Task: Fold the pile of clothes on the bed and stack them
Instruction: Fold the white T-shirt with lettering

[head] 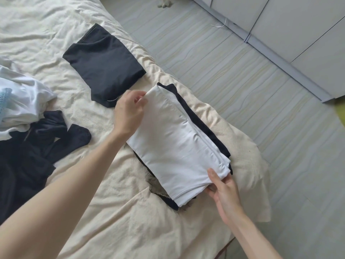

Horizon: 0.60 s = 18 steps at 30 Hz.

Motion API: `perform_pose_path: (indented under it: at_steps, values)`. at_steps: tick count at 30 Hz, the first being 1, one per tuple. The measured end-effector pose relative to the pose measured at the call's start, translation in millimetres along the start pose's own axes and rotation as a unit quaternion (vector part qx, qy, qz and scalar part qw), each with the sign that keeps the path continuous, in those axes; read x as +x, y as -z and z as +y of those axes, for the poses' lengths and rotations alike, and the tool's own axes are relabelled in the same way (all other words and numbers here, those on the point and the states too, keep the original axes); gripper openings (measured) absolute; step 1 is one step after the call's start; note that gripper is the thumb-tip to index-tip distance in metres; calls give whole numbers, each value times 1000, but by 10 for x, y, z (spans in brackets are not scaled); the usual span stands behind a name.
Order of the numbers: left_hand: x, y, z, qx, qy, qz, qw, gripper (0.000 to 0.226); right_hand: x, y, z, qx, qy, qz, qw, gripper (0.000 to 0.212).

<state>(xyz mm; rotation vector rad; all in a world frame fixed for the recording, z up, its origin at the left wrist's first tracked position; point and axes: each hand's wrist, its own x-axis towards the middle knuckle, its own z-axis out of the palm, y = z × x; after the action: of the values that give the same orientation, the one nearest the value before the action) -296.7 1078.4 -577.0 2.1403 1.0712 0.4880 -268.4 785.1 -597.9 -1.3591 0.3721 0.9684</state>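
Note:
A folded white garment [175, 139] lies on top of a stack near the bed's right corner, with dark folded clothes [203, 124] showing under its edges. My left hand [128, 113] pinches the white garment's far left corner. My right hand [224, 191] grips its near right corner, thumb on top and fingers underneath. A separate folded black garment [104, 64] lies flat further up the bed. At the left edge sits the unfolded pile: crumpled white clothes [20, 101] and loose black clothes with dark socks [31, 150].
The cream bedsheet [97, 212] is wrinkled and drapes over the bed's corner at right. Beyond it is pale tiled floor [242, 62] and grey cabinet doors [298, 30] at top right. A small fluffy object [165, 2] lies on the floor at the top.

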Motion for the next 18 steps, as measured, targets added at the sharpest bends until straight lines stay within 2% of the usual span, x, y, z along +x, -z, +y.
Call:
perform_pose_path:
  at_steps: [3,5,7,8,9,10,12,13,15,18]
  values:
    - [119,-68,121,-5,-11,5,1000,18,56,11,-47,11,5,6,1000,31]
    - [119,-184,143,27,-4,-24,999,25,94,-10,-63,-26,16,43,999,23]
    - [2,-295,92,92,-3,-81,992,37,94,-26,-59,-129,55,113,984,27]
    - [-97,-331,42,131,-13,-109,985,44,82,-31,-61,-213,97,157,959,33]
    - [-207,-355,-19,174,-34,-131,975,49,71,-28,-68,-310,167,193,916,41]
    - [-312,-369,-78,217,-67,-146,963,51,66,-27,-84,-405,260,210,851,43]
    - [-484,-398,-171,279,-144,-169,934,54,92,-76,-94,-547,428,170,699,37]
    - [-533,-416,-196,294,-169,-186,922,55,125,-132,-90,-586,478,128,642,36]
    - [-531,-473,-213,306,-171,-224,909,58,231,-233,-69,-640,502,40,579,40]
    - [-398,-568,-248,339,-129,-280,889,60,430,-284,-28,-743,397,-42,537,57]
